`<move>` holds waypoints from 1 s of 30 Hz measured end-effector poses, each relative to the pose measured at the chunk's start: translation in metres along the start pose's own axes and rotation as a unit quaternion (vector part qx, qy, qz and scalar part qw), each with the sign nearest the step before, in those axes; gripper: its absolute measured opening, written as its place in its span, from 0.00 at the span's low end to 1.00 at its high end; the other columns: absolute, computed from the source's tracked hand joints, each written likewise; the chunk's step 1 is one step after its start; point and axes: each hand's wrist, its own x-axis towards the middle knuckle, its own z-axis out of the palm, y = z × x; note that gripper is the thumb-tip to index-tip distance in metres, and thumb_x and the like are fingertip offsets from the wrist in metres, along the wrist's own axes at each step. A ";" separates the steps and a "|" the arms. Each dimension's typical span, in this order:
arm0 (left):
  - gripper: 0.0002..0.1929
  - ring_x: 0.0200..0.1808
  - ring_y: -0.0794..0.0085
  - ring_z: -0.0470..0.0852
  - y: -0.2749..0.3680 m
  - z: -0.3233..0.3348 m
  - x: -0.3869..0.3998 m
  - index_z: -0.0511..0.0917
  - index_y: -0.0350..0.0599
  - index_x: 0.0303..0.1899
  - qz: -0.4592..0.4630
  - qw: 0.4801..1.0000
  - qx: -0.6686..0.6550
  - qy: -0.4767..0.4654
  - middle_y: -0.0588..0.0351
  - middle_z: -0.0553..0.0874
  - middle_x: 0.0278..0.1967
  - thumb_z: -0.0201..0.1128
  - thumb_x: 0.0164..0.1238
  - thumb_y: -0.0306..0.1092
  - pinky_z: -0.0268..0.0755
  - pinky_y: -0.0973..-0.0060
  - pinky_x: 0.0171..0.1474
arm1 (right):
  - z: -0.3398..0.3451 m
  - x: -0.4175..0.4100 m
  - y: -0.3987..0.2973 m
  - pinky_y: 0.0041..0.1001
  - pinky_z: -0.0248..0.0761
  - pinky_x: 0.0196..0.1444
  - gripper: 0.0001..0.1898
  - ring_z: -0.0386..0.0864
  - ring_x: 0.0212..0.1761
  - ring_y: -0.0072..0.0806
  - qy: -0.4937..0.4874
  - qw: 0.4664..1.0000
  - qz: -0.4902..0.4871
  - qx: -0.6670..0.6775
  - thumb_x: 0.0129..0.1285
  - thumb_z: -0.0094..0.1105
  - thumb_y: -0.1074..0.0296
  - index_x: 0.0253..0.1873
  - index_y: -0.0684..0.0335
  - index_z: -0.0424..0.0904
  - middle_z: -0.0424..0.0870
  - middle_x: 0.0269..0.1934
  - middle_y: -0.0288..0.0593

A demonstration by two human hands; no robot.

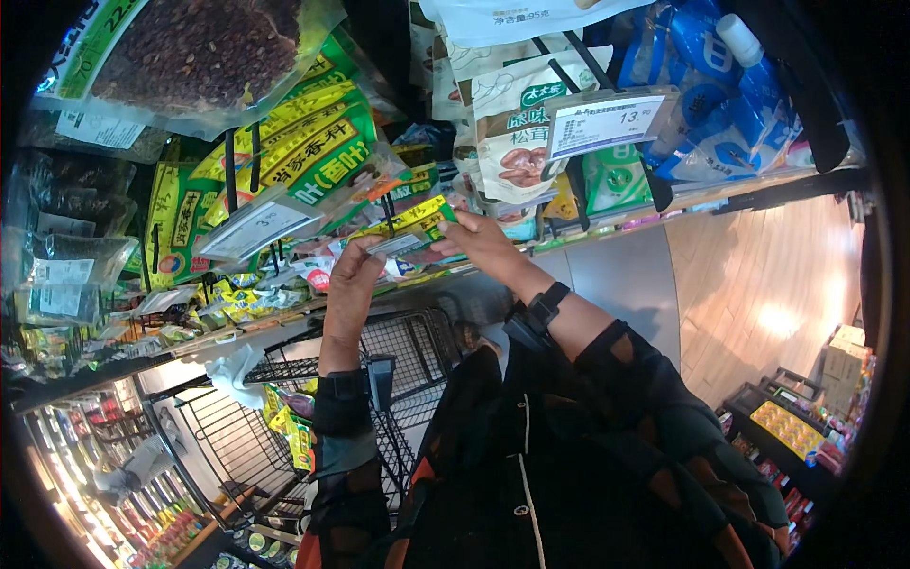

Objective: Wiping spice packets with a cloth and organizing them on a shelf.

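At the middle of the head view, my right hand (478, 240) grips the right end of a yellow-green spice packet (429, 215) that lies at a black display hook. My left hand (357, 268) is at the packet's lower left, its fingers by a small price tag holder (397, 245); whether it pinches the holder or the packet is hard to tell. More yellow-green spice packets (306, 153) hang at the left behind a price tag (257, 226). White mushroom seasoning pouches (513, 135) hang to the right, beside blue-and-white bags (725, 107).
Below the shelf edge (284, 313) stands a black wire shopping cart (419, 355) with several packets (293, 427) hanging at its side. Bags of dried spice (199, 57) overhang the upper left. At the lower left is a person (142, 462), and stacked cartons (846, 363) stand at the far right.
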 end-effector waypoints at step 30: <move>0.14 0.53 0.76 0.78 0.005 -0.010 -0.023 0.77 0.42 0.57 0.035 0.998 0.037 0.036 0.61 0.81 0.51 0.59 0.74 0.31 0.69 0.75 0.60 | 0.011 0.055 -0.002 0.28 0.83 0.49 0.18 0.87 0.46 0.30 0.061 0.994 0.019 0.084 0.77 0.54 0.60 0.60 0.69 0.73 0.83 0.49 0.42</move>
